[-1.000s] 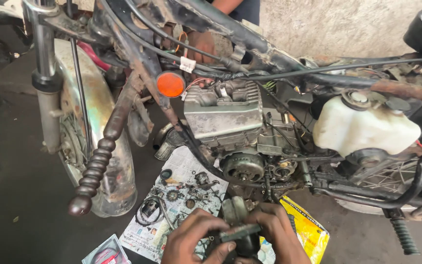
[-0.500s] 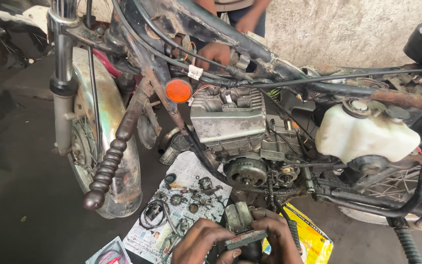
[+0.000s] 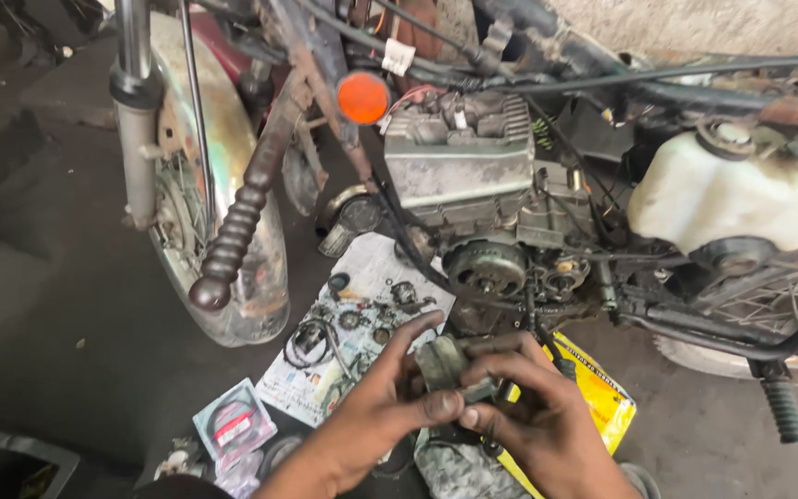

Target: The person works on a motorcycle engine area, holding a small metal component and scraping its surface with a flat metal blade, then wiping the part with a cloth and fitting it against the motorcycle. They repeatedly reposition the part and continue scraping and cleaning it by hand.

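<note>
Both my hands hold one small greasy grey metal engine part [image 3: 445, 362] low in the middle of the view. My left hand [image 3: 376, 416] grips it from the left, thumb pressed on its lower edge. From the right, my right hand [image 3: 533, 407] closes its fingers over the top. Just behind them stands a stripped motorcycle with its engine [image 3: 473, 185] open and a round geared part [image 3: 486, 268] exposed. A sheet of newspaper [image 3: 353, 323] on the floor under my hands carries several small gears and rings.
The front wheel and mudguard [image 3: 223, 231] stand at left, with a ribbed hand grip [image 3: 233, 231] hanging beside them. A white plastic tank [image 3: 731, 194] sits at right. An orange reflector [image 3: 363, 97] hangs above the engine. A yellow packet [image 3: 598, 397] and a gasket packet [image 3: 233, 427] lie on the floor.
The view has dropped and moved closer, so my hands now show more fully. They have risen a little with the metal part still held between them.
</note>
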